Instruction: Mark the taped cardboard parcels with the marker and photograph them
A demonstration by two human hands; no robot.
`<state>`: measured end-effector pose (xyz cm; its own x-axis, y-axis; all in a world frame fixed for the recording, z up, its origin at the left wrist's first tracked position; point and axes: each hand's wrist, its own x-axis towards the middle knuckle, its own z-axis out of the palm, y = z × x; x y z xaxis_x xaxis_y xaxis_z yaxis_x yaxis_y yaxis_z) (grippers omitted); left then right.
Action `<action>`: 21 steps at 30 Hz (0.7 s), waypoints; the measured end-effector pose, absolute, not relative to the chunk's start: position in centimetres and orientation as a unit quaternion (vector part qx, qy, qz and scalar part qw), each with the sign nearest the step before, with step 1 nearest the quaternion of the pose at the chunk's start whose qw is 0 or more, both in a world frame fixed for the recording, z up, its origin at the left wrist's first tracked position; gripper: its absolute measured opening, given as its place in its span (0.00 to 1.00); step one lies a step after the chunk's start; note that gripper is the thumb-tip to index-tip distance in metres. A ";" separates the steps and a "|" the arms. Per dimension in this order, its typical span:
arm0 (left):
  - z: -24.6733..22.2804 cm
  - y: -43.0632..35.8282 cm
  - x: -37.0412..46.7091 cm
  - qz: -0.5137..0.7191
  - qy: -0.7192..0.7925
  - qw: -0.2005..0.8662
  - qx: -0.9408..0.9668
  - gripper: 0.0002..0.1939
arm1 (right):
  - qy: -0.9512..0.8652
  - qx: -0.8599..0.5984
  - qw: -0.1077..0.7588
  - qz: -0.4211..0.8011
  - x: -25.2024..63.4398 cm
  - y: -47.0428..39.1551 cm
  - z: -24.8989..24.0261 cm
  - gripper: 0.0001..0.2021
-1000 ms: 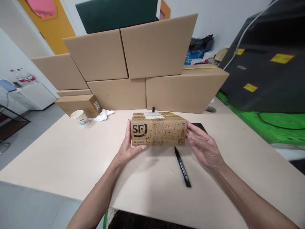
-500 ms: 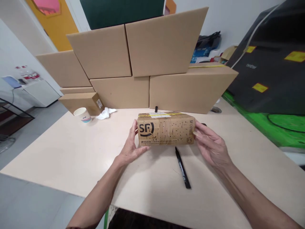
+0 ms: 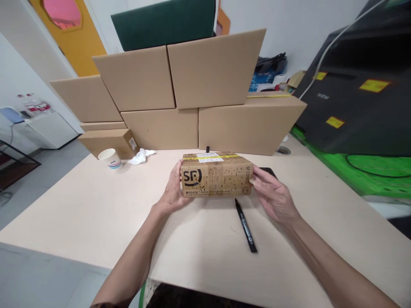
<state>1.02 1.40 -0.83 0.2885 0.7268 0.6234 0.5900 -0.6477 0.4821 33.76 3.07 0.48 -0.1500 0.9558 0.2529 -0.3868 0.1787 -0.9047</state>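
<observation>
Over mid-table [image 3: 96,209], the SF Express carton [image 3: 216,176] is gripped at opp. ends; L hand [image 3: 172,189] & R hand [image 3: 272,194] both curl round it, prob. to keep it level w/ its logo side facing the person; seems raised just off the surface; black marker pen [image 3: 246,226] lies nr, on the person's side; stacked cardboard boxes [image 3: 189,92] limit room behind; more room L, twd paper cup [image 3: 111,159] & crumpled tissue [image 3: 140,156].

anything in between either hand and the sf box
Nothing visible: the left hand and right hand touch the SF box directly, one at each end. The black marker lies on the table nearer the person, not between.
</observation>
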 end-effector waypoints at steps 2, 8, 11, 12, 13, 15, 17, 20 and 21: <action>-0.4 1.3 1.1 0.435 0.418 0.070 0.794 0.68 | -0.497 -0.281 0.591 0.569 33.8 3.2 0.5 0.22; 0.7 0.4 1.7 0.426 0.442 0.047 0.788 0.67 | -0.534 -0.297 0.608 0.507 34.4 3.5 0.8 0.21; 0.7 0.3 1.9 0.438 0.456 0.023 0.775 0.65 | -0.580 -0.359 0.630 0.371 35.4 3.0 0.9 0.19; 0.7 0.4 1.9 0.440 0.459 0.017 0.771 0.64 | -0.605 -0.379 0.627 0.310 35.8 2.7 0.9 0.16; 0.7 0.4 1.9 0.441 0.463 0.015 0.769 0.63 | -0.639 -0.393 0.610 0.254 36.3 2.3 0.9 0.13; 0.7 0.5 1.9 0.442 0.468 0.028 0.765 0.63 | -0.744 -0.372 0.527 0.173 37.3 1.3 0.7 0.08; 0.9 0.7 1.9 0.448 0.466 0.058 0.761 0.62 | -0.856 -0.304 0.404 0.110 37.7 0.2 0.1 0.12; 1.1 0.8 2.0 0.461 0.456 0.121 0.752 0.63 | -0.943 -0.247 0.219 0.036 37.2 -1.5 -0.8 0.24; 1.1 0.8 2.1 0.464 0.454 0.141 0.747 0.64 | -0.954 -0.247 0.169 0.027 36.8 -1.9 -0.9 0.27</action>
